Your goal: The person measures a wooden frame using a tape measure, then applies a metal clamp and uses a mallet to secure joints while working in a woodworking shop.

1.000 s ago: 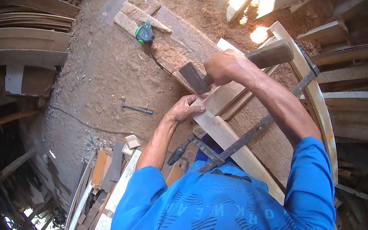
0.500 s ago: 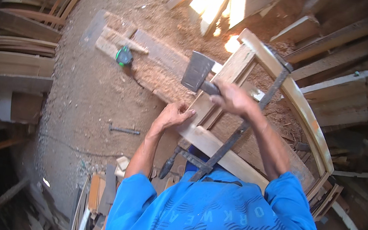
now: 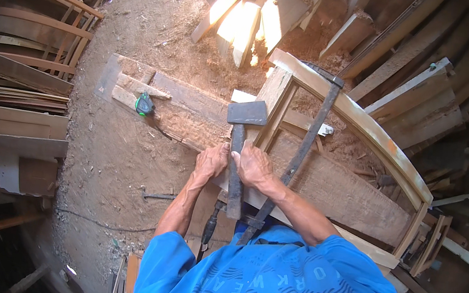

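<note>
A mallet with a dark block head (image 3: 248, 113) lies across the corner of a curved wooden frame (image 3: 362, 119), its handle pointing toward me. On the handle's left side, my left hand (image 3: 212, 159) is closed with fingers bent in at the frame's edge. Just across, my right hand (image 3: 253, 165) is closed too, its thumb against the mallet handle. What either hand's fingers grip underneath is hidden. A long dark bar clamp (image 3: 303, 149) spans the frame beside my right hand, and its screw handle (image 3: 209, 227) hangs near my body.
A long plank (image 3: 193, 99) strewn with sawdust lies beneath the frame, bearing a green and black tape measure (image 3: 144, 104). On the dirt floor rests a thin metal tool (image 3: 160, 196). Stacked timber (image 3: 19, 136) lines the left, and boards (image 3: 412, 99) lean at the right.
The mallet has swung from lying sideways in my right hand to pointing toward me. My right hand has come down and left beside my left hand. The view has shifted.
</note>
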A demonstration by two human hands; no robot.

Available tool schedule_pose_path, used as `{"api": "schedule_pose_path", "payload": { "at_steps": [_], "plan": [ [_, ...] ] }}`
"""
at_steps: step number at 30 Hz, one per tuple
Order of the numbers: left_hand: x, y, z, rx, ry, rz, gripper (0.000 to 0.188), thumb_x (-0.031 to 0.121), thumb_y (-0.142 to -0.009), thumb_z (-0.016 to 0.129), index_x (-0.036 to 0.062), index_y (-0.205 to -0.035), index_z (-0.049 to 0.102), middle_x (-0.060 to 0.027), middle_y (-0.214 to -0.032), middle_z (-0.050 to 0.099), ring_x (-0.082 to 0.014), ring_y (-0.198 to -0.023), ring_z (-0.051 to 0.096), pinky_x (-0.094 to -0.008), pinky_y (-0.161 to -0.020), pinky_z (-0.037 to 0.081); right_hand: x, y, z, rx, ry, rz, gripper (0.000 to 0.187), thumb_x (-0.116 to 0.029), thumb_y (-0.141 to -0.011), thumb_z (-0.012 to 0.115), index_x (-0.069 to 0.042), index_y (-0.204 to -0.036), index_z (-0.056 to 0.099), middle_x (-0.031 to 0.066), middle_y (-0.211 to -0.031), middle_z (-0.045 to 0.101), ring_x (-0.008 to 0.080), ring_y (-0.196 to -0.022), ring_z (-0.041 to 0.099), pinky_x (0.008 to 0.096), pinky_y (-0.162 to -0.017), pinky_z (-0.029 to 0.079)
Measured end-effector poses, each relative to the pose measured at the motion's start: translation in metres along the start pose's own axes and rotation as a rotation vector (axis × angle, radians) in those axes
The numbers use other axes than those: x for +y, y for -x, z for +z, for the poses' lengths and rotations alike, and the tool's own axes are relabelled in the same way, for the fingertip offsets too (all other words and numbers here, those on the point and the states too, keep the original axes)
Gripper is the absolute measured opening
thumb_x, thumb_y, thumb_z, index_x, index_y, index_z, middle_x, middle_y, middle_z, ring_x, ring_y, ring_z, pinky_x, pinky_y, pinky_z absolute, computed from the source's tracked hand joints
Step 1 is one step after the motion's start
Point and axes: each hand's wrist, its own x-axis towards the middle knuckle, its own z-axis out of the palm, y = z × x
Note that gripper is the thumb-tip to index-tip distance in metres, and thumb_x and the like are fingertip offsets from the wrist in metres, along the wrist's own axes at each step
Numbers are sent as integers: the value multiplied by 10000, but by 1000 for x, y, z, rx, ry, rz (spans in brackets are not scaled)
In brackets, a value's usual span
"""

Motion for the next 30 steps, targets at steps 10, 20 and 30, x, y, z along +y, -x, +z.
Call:
{"api": "schedule_pose_path", "payload": {
  "at_steps": [10, 20, 30],
  "plan": [
    [-2, -3, 3, 5, -92, -42, 629, 525, -1026, 210, 76, -1060, 649, -282, -1016, 661, -512, -1004, 594, -596, -867, 456, 21, -18, 13, 31, -410, 189, 450, -325, -839, 538, 112, -752, 601, 310, -761, 651, 432, -773, 680, 521, -720, 506],
    [-21, -15, 17, 30, 71, -31, 706, 536, -1025, 206, 12, -1009, 679, -317, -1020, 638, -530, -1028, 569, -592, -892, 443, 44, 55, -57, 46, -726, 78, 527, -410, -850, 718, 32, -1093, 566, 73, -869, 623, 161, -723, 627, 356, -649, 544],
    [-15, -11, 12, 24, 91, -116, 774, 596, -1010, 222, -41, -1133, 643, -335, -1122, 625, -494, -1151, 555, -517, -984, 432, 202, 225, -105, 215, -197, 250, 384, -328, -795, 698, 38, -879, 617, 150, -745, 606, 201, -712, 589, 380, -668, 467]
  ]
}}
